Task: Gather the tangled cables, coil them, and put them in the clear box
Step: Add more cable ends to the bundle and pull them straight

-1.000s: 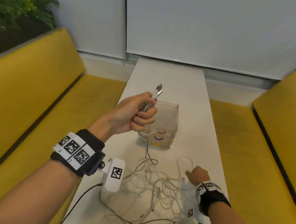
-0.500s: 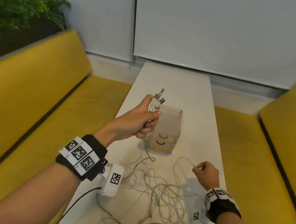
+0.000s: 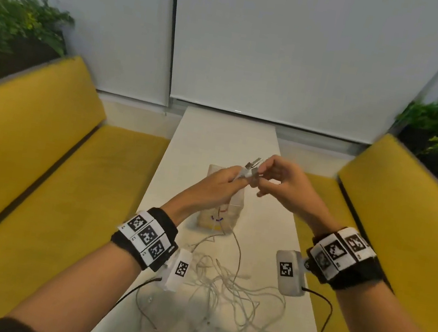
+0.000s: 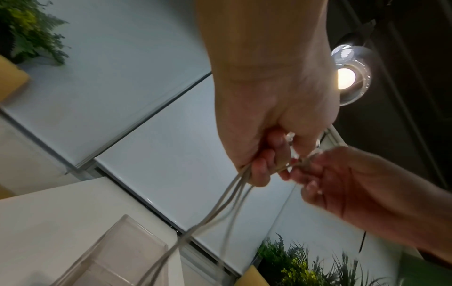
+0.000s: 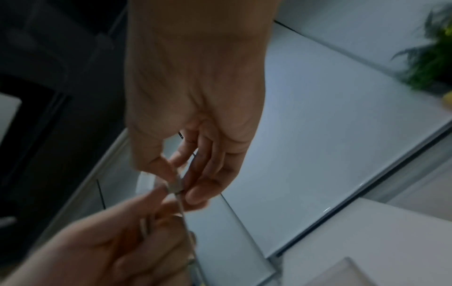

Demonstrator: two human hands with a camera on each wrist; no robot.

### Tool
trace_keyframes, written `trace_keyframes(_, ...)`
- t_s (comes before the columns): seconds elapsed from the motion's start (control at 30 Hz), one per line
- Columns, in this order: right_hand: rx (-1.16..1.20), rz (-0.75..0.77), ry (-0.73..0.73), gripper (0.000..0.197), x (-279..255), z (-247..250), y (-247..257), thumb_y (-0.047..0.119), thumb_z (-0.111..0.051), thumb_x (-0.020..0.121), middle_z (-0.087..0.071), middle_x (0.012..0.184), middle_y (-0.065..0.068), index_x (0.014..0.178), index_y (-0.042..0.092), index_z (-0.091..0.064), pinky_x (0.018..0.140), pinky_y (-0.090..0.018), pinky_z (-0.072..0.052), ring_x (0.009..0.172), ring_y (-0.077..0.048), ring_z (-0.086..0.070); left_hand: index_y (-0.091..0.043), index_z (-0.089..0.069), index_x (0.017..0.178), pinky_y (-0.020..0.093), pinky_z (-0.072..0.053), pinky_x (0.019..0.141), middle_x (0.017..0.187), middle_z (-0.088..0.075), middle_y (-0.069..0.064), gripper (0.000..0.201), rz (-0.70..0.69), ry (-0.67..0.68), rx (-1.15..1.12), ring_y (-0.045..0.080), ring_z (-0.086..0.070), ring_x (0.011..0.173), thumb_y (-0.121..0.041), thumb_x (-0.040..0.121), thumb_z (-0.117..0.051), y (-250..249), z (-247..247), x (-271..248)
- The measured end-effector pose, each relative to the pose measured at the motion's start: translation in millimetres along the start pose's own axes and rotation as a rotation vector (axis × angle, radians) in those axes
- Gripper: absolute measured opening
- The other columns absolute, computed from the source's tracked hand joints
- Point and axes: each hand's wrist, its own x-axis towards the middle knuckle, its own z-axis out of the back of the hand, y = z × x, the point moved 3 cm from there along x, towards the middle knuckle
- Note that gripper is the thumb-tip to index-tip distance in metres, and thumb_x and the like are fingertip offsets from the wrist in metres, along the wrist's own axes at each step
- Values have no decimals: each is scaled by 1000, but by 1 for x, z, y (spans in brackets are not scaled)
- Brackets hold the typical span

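A loose tangle of white cables (image 3: 223, 293) lies on the white table (image 3: 225, 135) near me. Several strands rise from it to my left hand (image 3: 219, 184), which grips a bunch of cable ends (image 3: 251, 169) held up above the clear box (image 3: 221, 218). My right hand (image 3: 276, 177) meets the left and pinches one plug (image 5: 176, 186) between thumb and fingertips. In the left wrist view the cable strands (image 4: 227, 201) hang from my curled left hand (image 4: 266, 154) down past the clear box (image 4: 127, 249). The box shows small coloured marks on its front.
Yellow bench seats (image 3: 26, 164) run along both sides of the narrow table, the other yellow bench (image 3: 394, 211) on the right. Plants (image 3: 14, 18) stand behind each backrest. White blinds (image 3: 288, 47) close off the far end. Black leads hang from my wrist cameras (image 3: 290, 271).
My right hand has risen from the table with a cable end and joined the left hand above the box. My left hand stays up holding the plugs. The head view tilted upward.
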Motion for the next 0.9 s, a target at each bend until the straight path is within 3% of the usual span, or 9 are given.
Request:
trace_keyframes(0.1, 161, 28, -47, 18, 5, -7, 13, -5, -65, 88, -66, 92, -25, 105, -1, -61, 67, -30, -55, 81, -30, -60, -26, -68, 82, 31, -38, 66, 63, -47, -10, 34, -49, -2, -58, 9, -40, 60, -43, 102, -47, -3, 6, -5)
trace_keyframes(0.2, 291, -7, -100, 23, 6, -20, 9, 8, -61, 94, -61, 101, -21, 116, 4, -54, 80, -40, -55, 89, -30, -61, -22, -61, 79, 35, -36, 65, 72, -50, -1, 32, -99, -50, -73, 13, -42, 62, -43, 100, -48, -6, 10, -7)
trace_keyframes(0.33, 479, -241, 103, 41, -1, -56, -7, 42, -53, 97, -62, 101, -12, 117, 7, -50, 86, -46, -52, 86, -25, -65, -25, -57, 81, 22, -41, 60, 68, -53, -8, 32, -150, -232, -60, 4, -48, 58, -39, 105, -42, -12, 17, -9)
trace_keyframes(0.4, 491, -242, 140, 34, -5, -67, -11, 35, -61, 95, -61, 96, -12, 113, 8, -51, 79, -45, -51, 83, -26, -61, -20, -53, 80, 25, -42, 66, 69, -51, -5, 35, -157, -321, -63, 7, -49, 62, -40, 105, -42, -11, 23, -8)
trace_keyframes(0.5, 348, -141, 137, 14, -9, -71, -14, 16, -65, 93, -58, 89, -9, 100, 7, -57, 55, -28, -48, 76, -21, -55, -15, -47, 74, 30, -48, 69, 59, -48, -1, 40, -160, -409, -309, 18, -56, 62, -36, 107, -39, -10, 35, -8)
trace_keyframes(0.63, 158, -70, 17, 9, -10, -62, -19, 18, -71, 89, -62, 94, -4, 95, 12, -70, 46, -24, -47, 71, -23, -56, -17, -38, 75, 24, -32, 43, 57, -27, -1, 37, -169, -538, -613, 13, -31, 44, -36, 107, -38, -14, 54, -10)
trace_keyframes(0.73, -212, -12, -99, 14, -12, -46, -36, 16, -75, 84, -55, 109, 2, 96, 20, -70, 45, -13, -46, 73, -15, -59, -19, -45, 83, 21, -26, 41, 61, -32, -6, 30, -186, -799, -629, 7, -27, 47, -36, 107, -39, -22, 81, -18)
trace_keyframes(0.83, -175, -139, -89, 9, -27, -24, -72, 20, -71, 89, -64, 102, -3, 97, 17, -68, 41, -25, -46, 63, -15, -55, -11, -54, 107, 23, -28, 47, 67, -38, -9, 31, -265, -1105, -585, 5, -33, 53, -40, 105, -41, -32, 132, -33)
trace_keyframes(0.9, -89, -252, -21, 24, -40, -11, -85, 34, -64, 92, -66, 71, -5, 89, 11, -68, 43, -28, -37, 52, -15, -49, -14, -54, 99, 24, -31, 52, 70, -42, -10, 28, -322, -1162, -464, 4, -36, 56, -41, 102, -47, -40, 154, -40)
